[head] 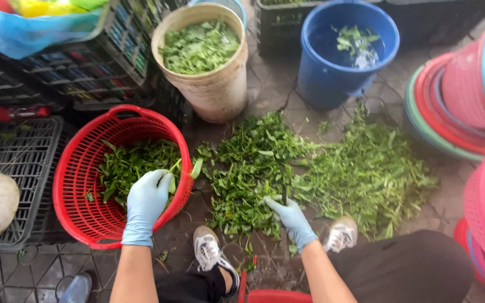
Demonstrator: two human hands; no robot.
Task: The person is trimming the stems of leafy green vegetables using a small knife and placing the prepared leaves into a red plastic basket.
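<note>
Left hand [147, 203] and right hand [291, 216]: thin, smooth, pale blue rubbery gloves; red basket [73, 174]: glossy perforated plastic; blue bucket [332, 73]: smooth plastic; tan bucket [215, 92]: scuffed, stained matt plastic; floor [270, 90]: rough, wet grey paving; leaf pile [315, 168]: matt green leaves.

Two gloved hands, left [146, 203] and right [291, 216]. One red basket [79, 191], one beige bucket [211, 84], one blue bucket [332, 73], two shoes [209, 249], several pink baskets [478, 84] right.

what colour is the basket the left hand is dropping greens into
Red: a round red plastic mesh basket, clearest in the head view, with the gloved left hand over its rim.
</note>
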